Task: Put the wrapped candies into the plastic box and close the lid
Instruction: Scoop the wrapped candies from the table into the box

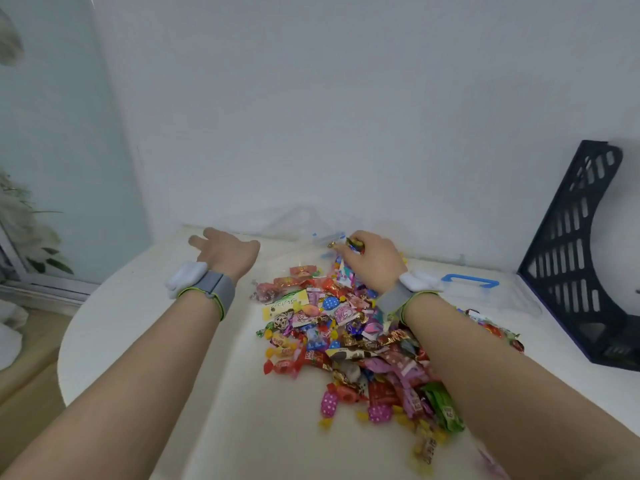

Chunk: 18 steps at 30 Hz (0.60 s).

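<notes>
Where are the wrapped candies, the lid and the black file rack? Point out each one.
Wrapped candies (332, 327), head view, on the middle of the heap on the table.
Lid (470, 280), head view, on its blue handle.
Black file rack (594, 147), head view, on its top corner.

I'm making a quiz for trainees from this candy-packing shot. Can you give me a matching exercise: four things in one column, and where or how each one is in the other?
Things
1. left hand
2. right hand
3. clear lid with blue handle
4. dark file rack

Place or state
A. lies flat on the table, right of the candy pile
B. fingers spread, holding nothing
C. stands at the table's right end
D. grips a few wrapped candies

Pairs: 1-B, 2-D, 3-A, 4-C
</notes>
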### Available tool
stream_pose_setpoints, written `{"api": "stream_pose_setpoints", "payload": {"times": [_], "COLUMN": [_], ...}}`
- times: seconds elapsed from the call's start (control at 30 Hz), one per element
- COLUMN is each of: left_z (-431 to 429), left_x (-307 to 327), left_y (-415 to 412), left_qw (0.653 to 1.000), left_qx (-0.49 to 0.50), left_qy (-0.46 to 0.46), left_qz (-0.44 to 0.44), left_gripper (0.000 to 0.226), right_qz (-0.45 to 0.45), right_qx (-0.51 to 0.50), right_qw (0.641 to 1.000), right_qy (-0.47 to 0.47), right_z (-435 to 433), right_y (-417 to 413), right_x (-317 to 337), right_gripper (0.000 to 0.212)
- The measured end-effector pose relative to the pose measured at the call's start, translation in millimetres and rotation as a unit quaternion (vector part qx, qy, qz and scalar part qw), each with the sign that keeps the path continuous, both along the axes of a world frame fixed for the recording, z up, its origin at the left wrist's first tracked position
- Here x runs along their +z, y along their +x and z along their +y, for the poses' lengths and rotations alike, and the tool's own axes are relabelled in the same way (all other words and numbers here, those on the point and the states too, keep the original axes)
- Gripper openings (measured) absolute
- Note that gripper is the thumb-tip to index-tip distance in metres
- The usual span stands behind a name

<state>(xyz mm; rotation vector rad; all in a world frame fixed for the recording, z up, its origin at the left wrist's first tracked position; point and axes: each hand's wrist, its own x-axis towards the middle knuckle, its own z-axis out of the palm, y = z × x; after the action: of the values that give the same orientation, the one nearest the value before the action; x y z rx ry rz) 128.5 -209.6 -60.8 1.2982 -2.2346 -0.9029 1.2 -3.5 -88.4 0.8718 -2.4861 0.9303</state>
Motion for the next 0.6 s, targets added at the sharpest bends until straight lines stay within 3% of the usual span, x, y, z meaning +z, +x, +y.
{"api": "stream_pose_setpoints", "payload": {"times": [0.07,0.1,0.2,0.3,0.4,0.5,0.6], "left_z": [3,2,2,9,21,20,23], "left_x": [-1,0,8,16,13,7,2], "left_y": [-4,-8,-13,-24,-37,-41,-38], "left_qw": [0.998,0.993,0.959,0.946,0.930,0.913,0.844], "left_qx": [0.023,0.020,-0.057,-0.146,-0.157,-0.187,-0.223], "left_qy": [-0.058,-0.115,-0.278,-0.287,-0.330,-0.356,-0.477], "left_qz": [0.029,0.025,-0.009,0.025,0.024,0.069,0.106], "left_gripper": [0.077,0.075,0.045,0.032,0.031,0.020,0.018], "right_qz": [-0.029,-0.044,-0.080,-0.090,-0.089,-0.119,-0.109], "right_qx": [0.013,0.026,0.060,0.047,0.037,0.072,0.042], "right_qw": [0.998,0.994,0.982,0.977,0.986,0.990,0.993], "right_qy": [-0.060,-0.092,-0.162,-0.189,-0.139,-0.021,-0.001], "right_z": [-8,-13,-33,-69,-97,-104,-94], "right_y": [2,2,2,-11,-20,-25,-32], "right_x": [16,25,55,75,72,59,57], "right_gripper": [0.041,0.043,0.047,0.044,0.046,0.039,0.058]}}
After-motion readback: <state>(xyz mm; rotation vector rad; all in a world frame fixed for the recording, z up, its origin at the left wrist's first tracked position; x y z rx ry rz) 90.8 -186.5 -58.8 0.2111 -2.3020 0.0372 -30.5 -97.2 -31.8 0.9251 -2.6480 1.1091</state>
